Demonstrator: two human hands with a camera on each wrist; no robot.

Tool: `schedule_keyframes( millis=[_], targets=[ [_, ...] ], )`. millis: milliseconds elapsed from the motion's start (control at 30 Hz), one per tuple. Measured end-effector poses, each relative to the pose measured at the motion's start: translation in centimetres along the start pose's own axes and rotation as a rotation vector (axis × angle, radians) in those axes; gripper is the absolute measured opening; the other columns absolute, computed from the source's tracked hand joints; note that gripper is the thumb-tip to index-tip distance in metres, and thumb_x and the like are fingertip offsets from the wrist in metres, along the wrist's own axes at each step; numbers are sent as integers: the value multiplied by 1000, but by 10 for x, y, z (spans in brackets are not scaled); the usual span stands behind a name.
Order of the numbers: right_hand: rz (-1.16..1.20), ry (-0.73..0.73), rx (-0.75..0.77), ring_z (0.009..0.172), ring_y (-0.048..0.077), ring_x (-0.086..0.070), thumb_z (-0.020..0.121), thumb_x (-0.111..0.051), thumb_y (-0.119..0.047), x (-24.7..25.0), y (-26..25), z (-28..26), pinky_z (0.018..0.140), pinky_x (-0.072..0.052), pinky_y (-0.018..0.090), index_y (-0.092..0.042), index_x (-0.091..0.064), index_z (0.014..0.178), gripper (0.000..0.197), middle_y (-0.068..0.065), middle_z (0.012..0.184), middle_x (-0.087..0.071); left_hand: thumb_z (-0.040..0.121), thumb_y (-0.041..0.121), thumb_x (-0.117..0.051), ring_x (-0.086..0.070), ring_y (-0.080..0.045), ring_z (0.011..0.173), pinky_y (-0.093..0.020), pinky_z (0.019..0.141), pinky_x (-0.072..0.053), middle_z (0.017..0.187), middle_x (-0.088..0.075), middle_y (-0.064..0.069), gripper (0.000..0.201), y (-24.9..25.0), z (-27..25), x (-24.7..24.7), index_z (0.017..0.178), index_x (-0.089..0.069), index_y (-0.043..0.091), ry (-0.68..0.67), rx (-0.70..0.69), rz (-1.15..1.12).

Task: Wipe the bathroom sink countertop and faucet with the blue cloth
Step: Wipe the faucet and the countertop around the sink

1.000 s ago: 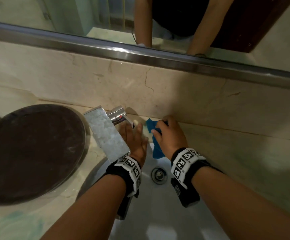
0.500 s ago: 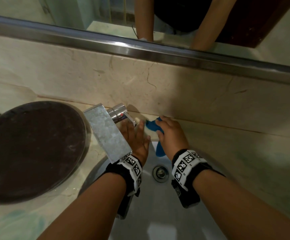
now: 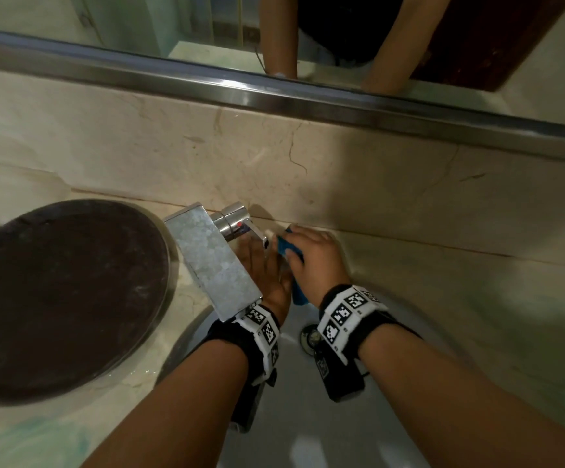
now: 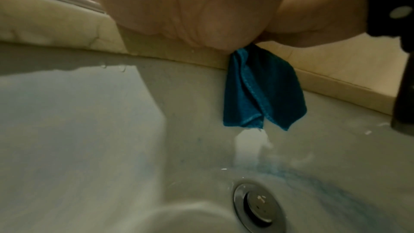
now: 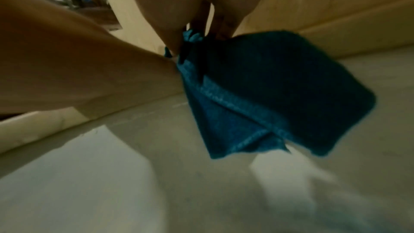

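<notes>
Your right hand has slid its bunched blue cloth toward the faucet base — left hand lies flat, bracing alongside.

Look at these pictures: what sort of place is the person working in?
Most likely a bathroom vanity: a chrome faucet over a sink basin with a metal drain, set in a marble countertop below a wall mirror.

My marble countertop carries a round dark tray at its left end, the faucet at its back edge, and the sink basin set in.
</notes>
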State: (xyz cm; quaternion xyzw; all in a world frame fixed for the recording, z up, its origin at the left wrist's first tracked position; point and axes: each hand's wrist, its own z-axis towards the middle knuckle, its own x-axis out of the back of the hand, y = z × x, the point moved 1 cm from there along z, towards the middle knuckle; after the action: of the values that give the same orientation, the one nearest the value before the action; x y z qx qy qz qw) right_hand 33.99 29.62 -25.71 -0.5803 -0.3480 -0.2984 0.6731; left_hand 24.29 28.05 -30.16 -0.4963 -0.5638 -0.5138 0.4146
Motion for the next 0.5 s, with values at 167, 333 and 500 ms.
schedule_keyframes(
  millis=[167, 333, 500],
  targets=[
    [-84, -82, 35, 124, 29, -47, 89, -54, -4, 8, 15, 1, 106, -28, 25, -8, -61, 121, 33, 11, 137, -51, 82, 43, -34, -31, -35, 124, -38, 111, -1, 131, -54, -22, 65, -4, 4, 4, 127, -55, 2, 109, -55, -78],
    [-113, -85, -110, 130, 26, -42, 92, -46, -1, 16, 31, 1, 112, -26, 25, -6, -56, 126, 37, 10, 141, -46, 82, 44, -34, -31, -33, 123, -46, 101, -18, 130, -55, -22, 65, -4, 3, 3, 126, -57, 2, 124, -110, -80],
    [-63, -69, -167, 116, 33, -49, 93, -41, -1, 15, 36, -10, 103, -38, 41, -9, -60, 120, 34, 10, 126, -58, 82, 43, -34, -29, -33, 124, -47, 101, -18, 130, -54, -22, 64, -8, 3, -3, 125, -57, 2, 107, -107, -79]
  ],
)
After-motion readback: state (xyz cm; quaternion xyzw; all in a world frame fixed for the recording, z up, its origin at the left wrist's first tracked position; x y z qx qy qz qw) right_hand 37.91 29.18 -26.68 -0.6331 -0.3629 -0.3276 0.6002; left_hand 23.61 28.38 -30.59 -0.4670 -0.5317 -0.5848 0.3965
